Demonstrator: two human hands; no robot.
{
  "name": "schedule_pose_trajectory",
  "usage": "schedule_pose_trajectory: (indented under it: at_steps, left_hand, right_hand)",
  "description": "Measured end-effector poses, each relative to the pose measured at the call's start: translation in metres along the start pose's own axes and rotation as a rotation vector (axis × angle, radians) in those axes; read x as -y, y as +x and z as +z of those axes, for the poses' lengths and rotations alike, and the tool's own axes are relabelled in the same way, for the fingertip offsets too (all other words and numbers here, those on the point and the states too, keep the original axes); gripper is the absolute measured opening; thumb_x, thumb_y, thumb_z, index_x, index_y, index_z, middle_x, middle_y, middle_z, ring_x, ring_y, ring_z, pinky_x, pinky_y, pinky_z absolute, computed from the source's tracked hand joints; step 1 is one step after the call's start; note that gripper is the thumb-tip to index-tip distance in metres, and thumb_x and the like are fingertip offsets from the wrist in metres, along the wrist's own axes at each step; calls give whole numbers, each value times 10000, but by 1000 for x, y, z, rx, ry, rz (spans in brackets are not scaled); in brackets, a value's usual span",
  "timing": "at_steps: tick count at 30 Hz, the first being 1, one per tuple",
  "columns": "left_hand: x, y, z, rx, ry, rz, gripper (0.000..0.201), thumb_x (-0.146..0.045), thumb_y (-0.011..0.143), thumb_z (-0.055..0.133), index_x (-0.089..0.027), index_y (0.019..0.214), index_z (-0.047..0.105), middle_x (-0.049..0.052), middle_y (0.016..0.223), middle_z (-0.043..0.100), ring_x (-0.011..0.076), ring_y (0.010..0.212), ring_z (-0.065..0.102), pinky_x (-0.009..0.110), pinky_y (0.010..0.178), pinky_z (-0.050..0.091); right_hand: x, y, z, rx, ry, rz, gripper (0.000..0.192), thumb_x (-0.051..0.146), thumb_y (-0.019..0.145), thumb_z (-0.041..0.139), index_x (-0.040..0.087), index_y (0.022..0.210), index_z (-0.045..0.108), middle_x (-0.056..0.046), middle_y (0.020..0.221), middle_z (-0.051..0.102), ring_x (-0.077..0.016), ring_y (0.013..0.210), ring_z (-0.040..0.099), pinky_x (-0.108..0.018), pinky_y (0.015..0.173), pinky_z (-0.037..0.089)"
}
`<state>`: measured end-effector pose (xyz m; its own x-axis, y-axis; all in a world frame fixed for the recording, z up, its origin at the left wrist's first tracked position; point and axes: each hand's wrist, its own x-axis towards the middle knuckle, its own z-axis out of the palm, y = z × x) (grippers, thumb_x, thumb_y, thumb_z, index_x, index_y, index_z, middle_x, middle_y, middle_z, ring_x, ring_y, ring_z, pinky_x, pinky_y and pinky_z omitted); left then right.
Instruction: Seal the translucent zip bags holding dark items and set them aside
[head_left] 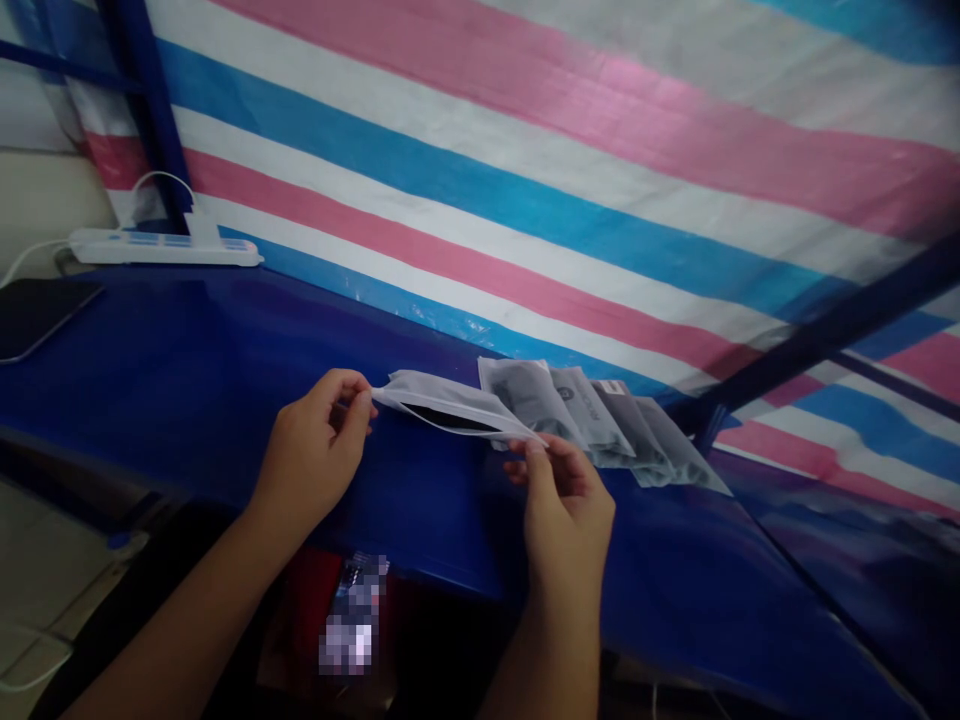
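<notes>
— What do the two hands hold?

— The left hand [319,440] pinches the left end of a grey plastic pouch [450,408], with the fingers [352,398] closed on its corner. The right hand [564,500] pinches the right end of the same pouch, thumb and forefinger pressed together on the edge. The pouch is stretched between both hands, a little above the blue surface [195,370], and its mouth is open a bit, so a dark thing is seen inside.

— What lies near it?

— Just behind the right hand there is a row of similar grey pouches [600,420], overlapping one another on the surface, near the striped tarpaulin [570,170] of pink, blue and white. The held pouch touches or overlaps the first one of the row; I cannot tell which.

— And farther away?

— At the far left a white power strip [161,248] lies on the surface with a white plug in it, and a dark phone [37,312] lies flat at the left edge, well apart from the hands
</notes>
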<state>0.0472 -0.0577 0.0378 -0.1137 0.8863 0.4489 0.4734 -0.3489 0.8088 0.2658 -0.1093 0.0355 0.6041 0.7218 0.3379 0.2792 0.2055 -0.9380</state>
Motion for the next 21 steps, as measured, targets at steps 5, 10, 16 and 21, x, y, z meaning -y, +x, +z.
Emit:
schedule_pose_trajectory:
  at_steps: [5,10,16,21]
  left_hand:
    - [0,-1,-2,17,56,-6,122,-328,918,531,-235,924,611,-33,718,685,140,640,659,252,596,480]
    - [0,-1,-1,28,41,-4,116,-324,902,546,-240,949,612,-32,754,691,137,657,662,248,600,481]
    - [-2,-1,-1,21,39,10,114,-326,890,564,-247,949,621,-32,787,696,135,674,663,248,627,485]
    - [-3,-1,-2,34,41,21,102,-317,897,549,-246,917,619,-41,753,689,134,669,658,251,641,475]
  right_hand:
    - [-1,0,0,2,-5,2,327,424,815,708,152,995,697,-85,877,733,-161,652,659,-303,635,542]
    - [1,-1,1,36,-4,28,327,425,823,699,157,1010,693,-80,868,733,-160,626,661,-303,617,544]
    - [1,-1,1,32,9,31,332,423,819,711,157,1015,691,-84,875,734,-166,654,677,-308,634,557]
    - [3,-2,2,46,23,40,352,408,828,714,163,1076,665,-82,882,741,-165,646,683,-308,642,561]
